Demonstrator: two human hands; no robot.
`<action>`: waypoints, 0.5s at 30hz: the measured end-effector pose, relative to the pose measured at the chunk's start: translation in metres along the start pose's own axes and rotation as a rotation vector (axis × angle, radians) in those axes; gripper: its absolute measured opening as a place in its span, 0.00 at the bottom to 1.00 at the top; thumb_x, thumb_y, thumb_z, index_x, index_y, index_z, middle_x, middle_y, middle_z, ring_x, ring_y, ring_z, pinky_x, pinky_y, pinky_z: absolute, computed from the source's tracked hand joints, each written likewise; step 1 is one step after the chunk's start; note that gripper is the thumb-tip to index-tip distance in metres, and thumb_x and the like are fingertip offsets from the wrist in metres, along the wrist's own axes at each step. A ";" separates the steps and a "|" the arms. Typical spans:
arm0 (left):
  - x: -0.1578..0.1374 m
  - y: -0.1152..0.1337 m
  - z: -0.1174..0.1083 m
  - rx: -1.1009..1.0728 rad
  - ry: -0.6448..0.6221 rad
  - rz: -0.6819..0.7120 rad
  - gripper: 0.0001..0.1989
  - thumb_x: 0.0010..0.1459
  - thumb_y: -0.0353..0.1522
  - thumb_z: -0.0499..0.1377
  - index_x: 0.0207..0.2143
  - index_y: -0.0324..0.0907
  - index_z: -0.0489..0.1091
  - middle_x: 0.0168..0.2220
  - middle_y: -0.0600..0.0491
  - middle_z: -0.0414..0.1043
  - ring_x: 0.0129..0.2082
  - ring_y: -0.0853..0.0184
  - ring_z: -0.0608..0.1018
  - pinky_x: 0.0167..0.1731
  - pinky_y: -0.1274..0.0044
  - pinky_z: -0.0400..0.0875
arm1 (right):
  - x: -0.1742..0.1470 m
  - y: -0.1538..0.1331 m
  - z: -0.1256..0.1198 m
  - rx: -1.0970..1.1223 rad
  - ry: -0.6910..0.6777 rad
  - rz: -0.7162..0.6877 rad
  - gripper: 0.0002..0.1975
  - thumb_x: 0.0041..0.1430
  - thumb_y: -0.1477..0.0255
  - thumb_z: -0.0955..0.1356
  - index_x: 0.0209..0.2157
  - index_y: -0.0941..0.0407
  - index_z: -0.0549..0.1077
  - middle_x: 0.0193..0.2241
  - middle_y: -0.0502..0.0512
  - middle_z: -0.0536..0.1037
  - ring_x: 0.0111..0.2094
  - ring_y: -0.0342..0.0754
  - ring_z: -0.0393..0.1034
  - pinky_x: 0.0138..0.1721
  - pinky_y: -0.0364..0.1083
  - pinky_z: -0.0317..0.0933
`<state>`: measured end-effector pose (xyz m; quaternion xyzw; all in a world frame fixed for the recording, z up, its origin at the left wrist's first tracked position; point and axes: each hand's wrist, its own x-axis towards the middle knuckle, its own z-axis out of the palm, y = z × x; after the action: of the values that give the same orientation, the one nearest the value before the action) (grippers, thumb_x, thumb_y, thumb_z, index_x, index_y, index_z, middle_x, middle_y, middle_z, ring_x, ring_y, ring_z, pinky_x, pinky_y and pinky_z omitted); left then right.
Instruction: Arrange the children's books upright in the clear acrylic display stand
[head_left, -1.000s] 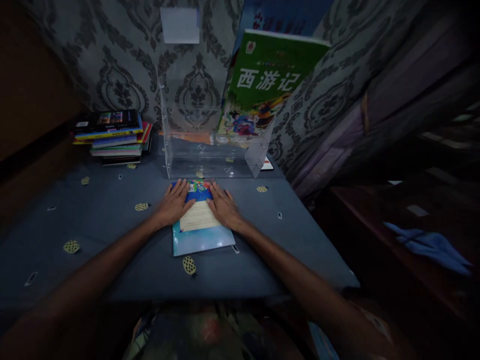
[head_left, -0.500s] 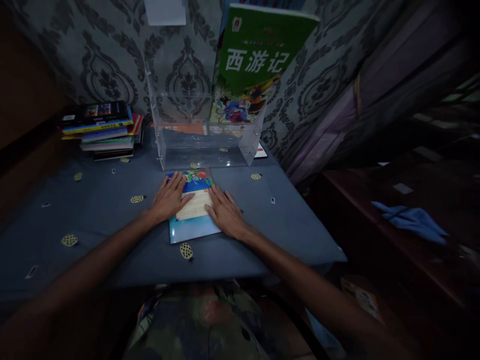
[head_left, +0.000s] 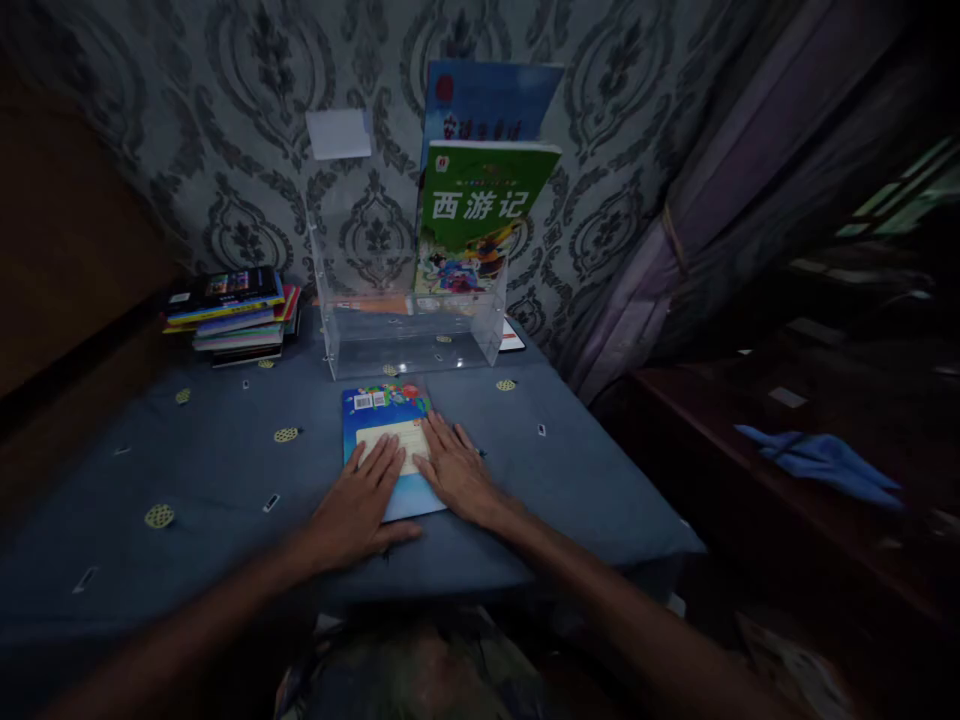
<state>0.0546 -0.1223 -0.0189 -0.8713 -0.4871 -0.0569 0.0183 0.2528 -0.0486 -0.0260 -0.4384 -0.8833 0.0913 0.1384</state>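
Note:
A thin blue book (head_left: 409, 497) with a cream panel and barcodes lies flat on the cloth-covered table (head_left: 570, 500). My left hand (head_left: 371, 500) rests on its lower left part, fingers stretched out and thumb off the near edge. Along the right side of the cover lies my right hand (head_left: 459, 472), palm down with fingers spread. Neither hand grips anything. Beyond the book stands a clear acrylic rack (head_left: 405, 350). In its right part a green book (head_left: 480, 210) with white characters leans in front of a taller blue book (head_left: 495, 95).
A stack of books (head_left: 236, 315) sits at the back left of the table. Behind the rack's right foot is a flat dark-edged object (head_left: 512, 337). Patterned wallpaper and a purple curtain (head_left: 637, 290) close off the back. A blue cloth (head_left: 817, 462) lies on a dark surface to the right.
My left hand has slid from the book's upper left down to its lower left part. The right hand stays on the right side. The camera view has tilted up.

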 end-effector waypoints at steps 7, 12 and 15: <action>-0.023 0.021 -0.006 -0.046 -0.015 0.016 0.47 0.61 0.59 0.44 0.70 0.37 0.41 0.70 0.39 0.43 0.71 0.52 0.47 0.67 0.56 0.41 | -0.036 -0.009 -0.005 0.001 -0.007 -0.045 0.33 0.69 0.59 0.59 0.67 0.64 0.54 0.68 0.70 0.53 0.69 0.60 0.45 0.67 0.61 0.45; -0.025 0.015 -0.003 -0.077 -0.016 -0.079 0.40 0.63 0.56 0.47 0.70 0.46 0.44 0.71 0.43 0.43 0.70 0.50 0.48 0.64 0.50 0.47 | -0.052 -0.011 -0.012 0.059 -0.027 -0.078 0.36 0.67 0.54 0.60 0.67 0.63 0.55 0.68 0.70 0.53 0.69 0.61 0.44 0.67 0.61 0.47; -0.024 0.003 0.000 -0.091 0.003 -0.092 0.36 0.66 0.51 0.49 0.70 0.50 0.44 0.71 0.45 0.43 0.70 0.50 0.48 0.63 0.51 0.53 | -0.051 -0.012 -0.017 0.107 -0.078 -0.080 0.41 0.64 0.50 0.62 0.68 0.62 0.52 0.69 0.70 0.50 0.70 0.62 0.41 0.67 0.62 0.46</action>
<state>0.0449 -0.1439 -0.0219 -0.8479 -0.5234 -0.0809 -0.0232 0.2794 -0.0959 -0.0147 -0.3909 -0.8988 0.1495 0.1307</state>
